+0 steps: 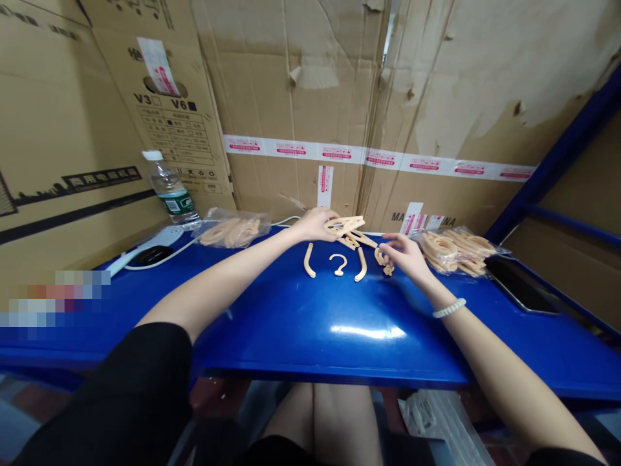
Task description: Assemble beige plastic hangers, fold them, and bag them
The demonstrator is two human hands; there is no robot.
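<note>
Fingertips of the left hand (320, 224) are largely hidden in the head view, behind the beige strips (350, 224) that this hand has closed on; how many it holds is hard to count, since they overlap more beige pieces lying just behind. The right hand (408, 255) partly covers a few small beige parts (380, 257) on the blue table (291, 327), and whether its fingertips touch them I cannot tell. Creased, shiny plastic blurs the contents of the left bag (230, 231) and the right bag (453, 250). A mosaic patch (55, 298) masks something at far left, and a clear plastic bag (444, 421) below the table is cut off by the bottom edge. As for pose, the left arm slants forward and inward from a black sleeve (121, 388), its hand just above the table's far side. The right arm, with a pale bracelet (449, 308) at the wrist, reaches in from the lower right; its fingers are bent and parted, thumb side inward, with no piece visibly gripped. Between and nearer than the hands, a beige hook (338, 264) lies flat, flanked by a left curved bar (309, 261) and a right curved bar (360, 265), all apart from one another.
</note>
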